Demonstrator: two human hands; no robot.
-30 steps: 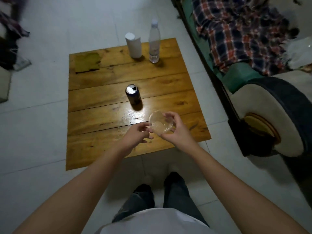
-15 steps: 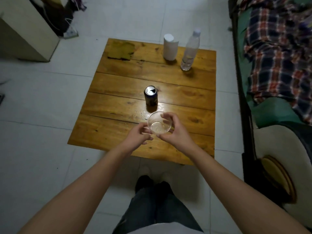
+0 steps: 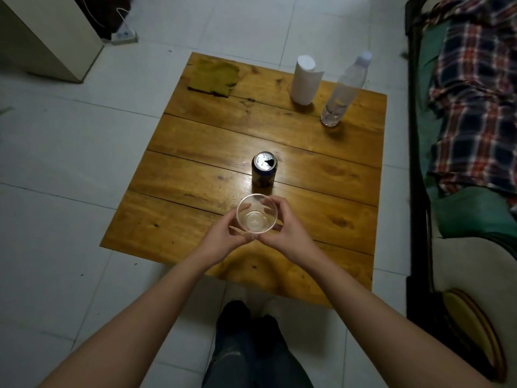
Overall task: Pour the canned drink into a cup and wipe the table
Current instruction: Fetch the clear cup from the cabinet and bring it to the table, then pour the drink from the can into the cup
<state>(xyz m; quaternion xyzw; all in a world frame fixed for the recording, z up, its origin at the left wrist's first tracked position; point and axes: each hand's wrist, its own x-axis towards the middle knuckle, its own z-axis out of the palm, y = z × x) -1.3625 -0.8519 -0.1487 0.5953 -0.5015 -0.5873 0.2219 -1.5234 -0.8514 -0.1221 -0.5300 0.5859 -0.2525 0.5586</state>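
A: Count what stands on the wooden table (image 3: pixel 321 175).

B: One can (image 3: pixel 264 169), one clear cup (image 3: pixel 256 213), one yellowish cloth (image 3: pixel 214 78), one white roll (image 3: pixel 305 79), and one plastic water bottle (image 3: pixel 344 91). Two hands, both bare.

A: How are the hands set?

B: Both hold the cup between them. The left hand (image 3: pixel 223 238) has its fingers curled to the cup's left and near side, the thumb against the wall near the rim. The right hand (image 3: pixel 288 229) wraps the right side, with fingers curved round the far wall. Neither is wide; each is closed in to the width of the cup.

A: And the cup itself?

B: Transparent plastic, upright, mouth towards the camera, round rim unbent. The bottom shows through, and I cannot tell whether any liquid is in it. I also cannot tell whether it rests on the table or is held just above it.

A: Where is the can?

B: Just beyond the hands, upright, dark-sided with a silver top whose opening is already punched. It does not touch the cup. A bright sheen lies on the wood around it.

A: The rest?

B: The cloth lies flat, far beyond the left hand. The roll and bottle stand upright side by side, far beyond the right hand.
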